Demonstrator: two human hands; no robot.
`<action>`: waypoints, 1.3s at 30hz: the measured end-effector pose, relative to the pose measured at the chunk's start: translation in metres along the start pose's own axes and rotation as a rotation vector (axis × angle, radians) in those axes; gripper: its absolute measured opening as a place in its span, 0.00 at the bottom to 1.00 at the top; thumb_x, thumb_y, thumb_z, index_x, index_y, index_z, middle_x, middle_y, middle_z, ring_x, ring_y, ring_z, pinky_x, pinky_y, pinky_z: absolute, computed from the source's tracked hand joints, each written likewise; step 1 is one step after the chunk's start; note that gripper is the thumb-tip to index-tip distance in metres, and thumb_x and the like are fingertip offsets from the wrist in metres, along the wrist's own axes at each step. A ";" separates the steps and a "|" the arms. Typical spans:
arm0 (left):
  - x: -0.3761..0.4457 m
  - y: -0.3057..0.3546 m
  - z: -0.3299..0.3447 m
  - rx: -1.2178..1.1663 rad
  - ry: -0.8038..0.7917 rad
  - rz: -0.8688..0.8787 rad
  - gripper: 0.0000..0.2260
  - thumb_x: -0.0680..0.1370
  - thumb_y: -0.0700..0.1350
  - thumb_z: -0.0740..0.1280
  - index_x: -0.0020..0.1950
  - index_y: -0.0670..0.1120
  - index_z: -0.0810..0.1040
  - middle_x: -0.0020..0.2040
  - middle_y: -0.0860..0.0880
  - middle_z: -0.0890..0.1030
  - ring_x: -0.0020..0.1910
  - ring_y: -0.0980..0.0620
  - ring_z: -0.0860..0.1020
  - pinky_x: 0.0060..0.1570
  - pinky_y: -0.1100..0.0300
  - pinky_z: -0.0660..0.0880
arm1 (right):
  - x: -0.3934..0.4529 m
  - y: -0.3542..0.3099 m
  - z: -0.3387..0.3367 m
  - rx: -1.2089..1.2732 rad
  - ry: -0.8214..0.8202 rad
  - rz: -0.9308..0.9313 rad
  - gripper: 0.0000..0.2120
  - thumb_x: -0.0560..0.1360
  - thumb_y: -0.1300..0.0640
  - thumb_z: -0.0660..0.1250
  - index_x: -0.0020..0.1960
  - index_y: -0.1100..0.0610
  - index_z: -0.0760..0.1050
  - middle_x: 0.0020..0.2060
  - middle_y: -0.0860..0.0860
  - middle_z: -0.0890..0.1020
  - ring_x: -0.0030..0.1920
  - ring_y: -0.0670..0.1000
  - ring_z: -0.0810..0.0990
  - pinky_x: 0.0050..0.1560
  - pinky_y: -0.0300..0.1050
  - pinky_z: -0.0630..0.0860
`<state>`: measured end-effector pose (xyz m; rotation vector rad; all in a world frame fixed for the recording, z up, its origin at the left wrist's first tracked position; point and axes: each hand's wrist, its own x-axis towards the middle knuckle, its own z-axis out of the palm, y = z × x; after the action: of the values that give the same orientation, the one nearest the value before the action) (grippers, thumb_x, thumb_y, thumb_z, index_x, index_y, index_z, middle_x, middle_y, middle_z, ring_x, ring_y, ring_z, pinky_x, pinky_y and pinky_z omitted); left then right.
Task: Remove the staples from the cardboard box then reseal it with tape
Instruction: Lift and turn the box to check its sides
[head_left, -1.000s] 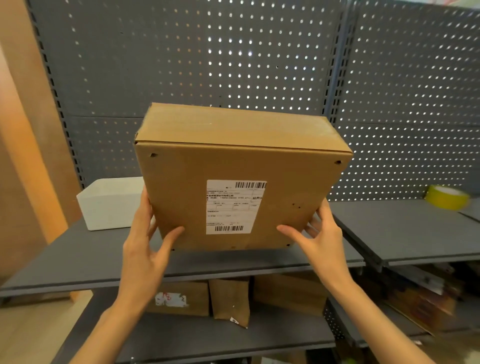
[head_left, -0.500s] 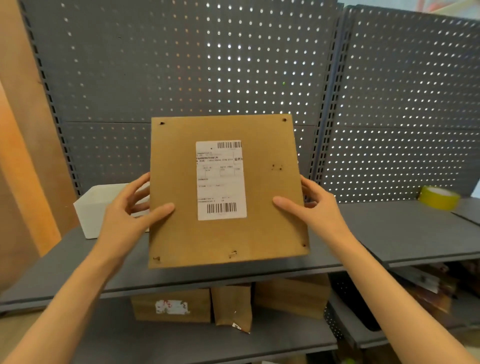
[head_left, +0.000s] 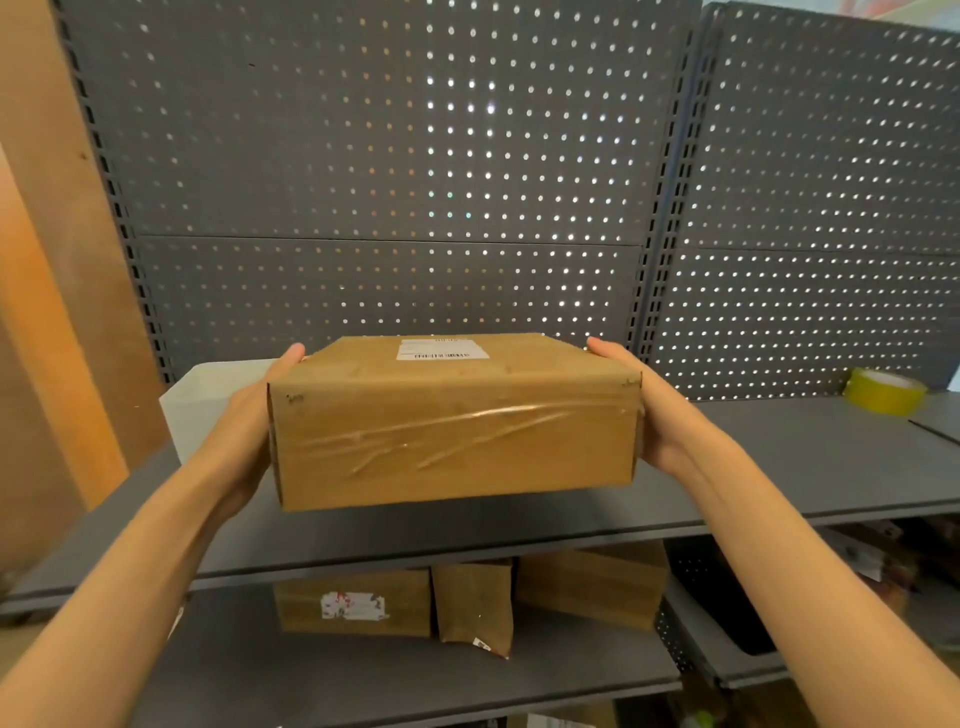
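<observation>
I see a grey shelf (head_left: 779, 457) with the box (head_left: 452, 421) held just above its front middle, label face up. My left hand (head_left: 249, 431) and right hand (head_left: 654, 415) press flat against its two sides, fingers straight, carrying it. Clear tape already crosses the near face. Staples (head_left: 295, 398) still sit at that face's upper corners, so I judge nothing's done yet. The tape roll (head_left: 883, 391) waits at the shelf's far right.
</observation>
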<state>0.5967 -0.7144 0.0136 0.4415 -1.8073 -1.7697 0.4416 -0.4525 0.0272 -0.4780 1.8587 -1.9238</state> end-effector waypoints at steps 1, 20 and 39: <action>0.001 0.000 0.000 0.011 -0.013 -0.002 0.13 0.79 0.58 0.55 0.42 0.54 0.75 0.41 0.52 0.78 0.42 0.55 0.76 0.55 0.53 0.69 | 0.000 0.000 0.001 0.010 -0.012 -0.004 0.15 0.75 0.40 0.61 0.46 0.48 0.80 0.38 0.47 0.84 0.37 0.47 0.83 0.42 0.44 0.76; 0.011 -0.053 -0.021 -0.434 0.089 -0.305 0.09 0.76 0.54 0.65 0.47 0.49 0.79 0.32 0.48 0.84 0.34 0.49 0.83 0.33 0.52 0.81 | -0.024 -0.008 0.038 -0.108 0.216 -0.501 0.17 0.81 0.52 0.51 0.57 0.49 0.79 0.55 0.45 0.80 0.51 0.45 0.74 0.55 0.42 0.69; 0.013 0.025 -0.003 0.163 -0.145 0.301 0.17 0.79 0.51 0.59 0.68 0.53 0.72 0.63 0.55 0.77 0.62 0.54 0.74 0.59 0.58 0.68 | 0.006 0.052 0.011 0.509 0.184 -0.121 0.11 0.80 0.49 0.54 0.51 0.50 0.74 0.47 0.53 0.79 0.50 0.55 0.77 0.53 0.52 0.73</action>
<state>0.5925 -0.7230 0.0402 0.0954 -2.0084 -1.4871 0.4456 -0.4656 -0.0247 -0.2589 1.3781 -2.4851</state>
